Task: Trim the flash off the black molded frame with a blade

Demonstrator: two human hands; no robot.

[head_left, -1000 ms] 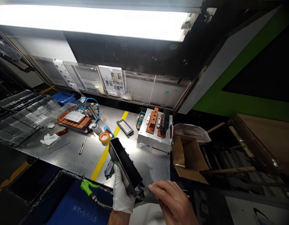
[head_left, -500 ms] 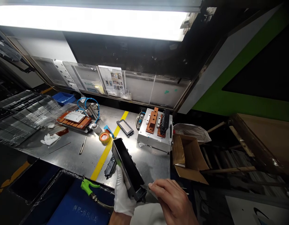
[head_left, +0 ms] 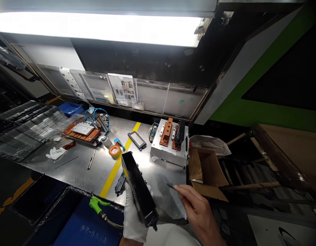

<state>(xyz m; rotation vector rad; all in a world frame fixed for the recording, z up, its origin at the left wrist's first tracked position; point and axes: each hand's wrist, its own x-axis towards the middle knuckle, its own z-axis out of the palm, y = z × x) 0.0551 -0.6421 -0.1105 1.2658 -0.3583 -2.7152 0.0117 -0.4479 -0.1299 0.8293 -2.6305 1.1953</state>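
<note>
Stainless bench under a strip light, yellow line running across it. Left hand, white-gloved, grips a black metal housing low on its long side; housing stands tilted, open side toward the upper left, held above the bench edge. Right hand, bare, sits just right of the housing, not touching it, fingers pinched narrow on a thin dark pick, tip pointing left. Just beyond the left hand, a black plastic part lies on the bench. Farther back: orange tape roll, black frame, fixture with copper blocks. Cardboard box at the bench's right edge. Green air blow gun near the front edge.
</note>
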